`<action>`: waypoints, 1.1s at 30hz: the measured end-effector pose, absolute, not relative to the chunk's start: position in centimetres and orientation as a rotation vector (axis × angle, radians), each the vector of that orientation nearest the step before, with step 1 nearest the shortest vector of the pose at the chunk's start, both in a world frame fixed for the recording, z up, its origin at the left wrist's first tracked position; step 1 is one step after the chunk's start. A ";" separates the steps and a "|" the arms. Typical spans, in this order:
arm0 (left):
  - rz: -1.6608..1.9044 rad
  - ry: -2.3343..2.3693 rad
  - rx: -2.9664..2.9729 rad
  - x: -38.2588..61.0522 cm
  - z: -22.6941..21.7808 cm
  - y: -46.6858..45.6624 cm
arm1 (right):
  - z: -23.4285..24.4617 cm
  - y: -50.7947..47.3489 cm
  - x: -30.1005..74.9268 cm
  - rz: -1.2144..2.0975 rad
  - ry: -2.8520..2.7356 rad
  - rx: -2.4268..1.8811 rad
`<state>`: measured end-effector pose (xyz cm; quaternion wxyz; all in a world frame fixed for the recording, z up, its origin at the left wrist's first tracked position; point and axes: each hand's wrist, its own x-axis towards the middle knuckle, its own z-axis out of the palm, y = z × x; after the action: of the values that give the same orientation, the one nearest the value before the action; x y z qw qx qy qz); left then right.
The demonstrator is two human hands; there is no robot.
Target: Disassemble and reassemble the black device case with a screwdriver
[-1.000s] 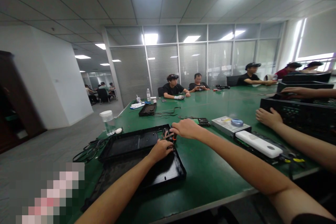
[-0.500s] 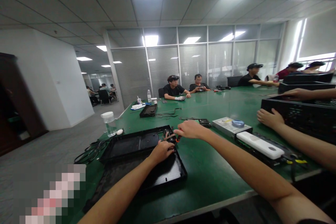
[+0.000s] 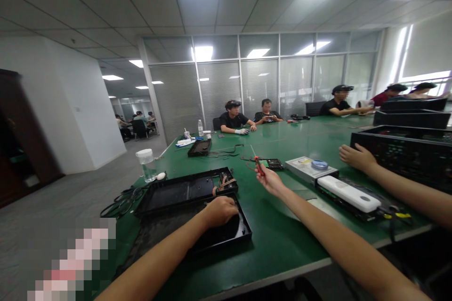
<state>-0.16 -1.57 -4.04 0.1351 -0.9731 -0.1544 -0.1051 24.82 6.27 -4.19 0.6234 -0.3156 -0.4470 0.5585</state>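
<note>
Right hand (image 3: pixel 269 179): grip clamped on red screwdriver (image 3: pixel 256 162), raised above tabletop (image 3: pixel 282 240). Left hand (image 3: pixel 221 210): fingers curled together, pressing black casing (image 3: pixel 197 233). Risk: tip slips, casing shifts toward the near edge.

A small red-handled screwdriver (image 3: pixel 256 162) points up and far; near-left of it lies a shallow open black plastic case (image 3: pixel 183 193).

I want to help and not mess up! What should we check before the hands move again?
1. Right hand grips the red screwdriver: ok.
2. Screwdriver tip is off the black case: ok.
3. Left hand steadies the case: ok.
4. Wire bundle is free of fingers: ok.
5. Screws all out: cannot tell.
6. Co-worker's hand is clear of the case: ok.
</note>
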 end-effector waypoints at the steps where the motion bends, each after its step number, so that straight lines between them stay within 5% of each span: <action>1: -0.327 -0.447 -2.807 -0.2 -3.9 -1.8 | -3.9 5.9 24.3 1.283 -1.110 -0.695; 6: -0.504 -0.477 -2.684 -0.7 -1.4 -2.3 | -2.0 1.5 21.7 0.689 -1.992 -0.718; 10: -0.489 -0.960 -2.584 -3.9 1.6 -1.1 | -1.3 -4.9 19.7 0.073 -2.678 -0.596; 15: 0.091 -1.426 -2.702 -11.0 1.7 0.9 | -3.7 -11.6 19.6 -0.379 -2.791 -0.808; 23: 0.003 -1.337 -2.594 -13.4 -1.0 0.7 | -6.8 -12.8 21.4 -0.265 -2.623 -0.949; 33: -0.157 -1.281 -2.620 -11.2 7.8 -6.9 | -4.5 0.0 18.0 -0.067 -2.665 -0.871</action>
<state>-11.16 -6.92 7.78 0.1102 -0.8917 -0.4358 -0.0533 18.00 -0.04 -4.52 0.1675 -0.3062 -0.9368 -0.0234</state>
